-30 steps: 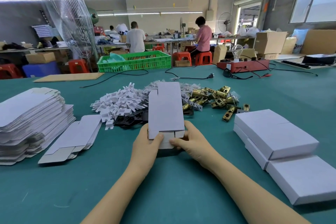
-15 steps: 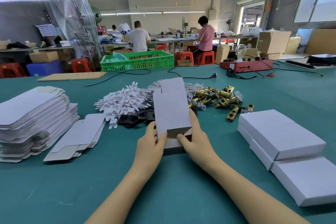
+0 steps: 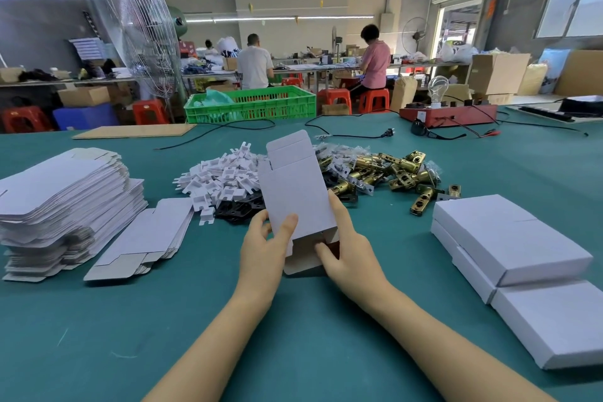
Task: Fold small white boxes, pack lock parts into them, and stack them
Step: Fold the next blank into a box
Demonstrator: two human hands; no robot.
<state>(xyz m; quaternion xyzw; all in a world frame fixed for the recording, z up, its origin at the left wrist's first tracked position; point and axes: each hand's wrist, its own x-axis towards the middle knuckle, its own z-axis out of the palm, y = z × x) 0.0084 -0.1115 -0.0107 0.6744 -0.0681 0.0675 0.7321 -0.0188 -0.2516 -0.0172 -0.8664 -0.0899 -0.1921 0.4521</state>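
Both hands hold a half-formed white box [image 3: 295, 192] just above the green counter [image 3: 293, 336], tilted away with its far flap standing open. The left hand [image 3: 264, 246] has a closed grip on the box's left edge, thumb across the front; the right hand [image 3: 347, 245] clasps the right side, thumb at the near flaps. Brass lock parts [image 3: 388, 173] lie just behind, finished boxes [image 3: 509, 238] to the right, flat blanks [image 3: 65, 196] to the left.
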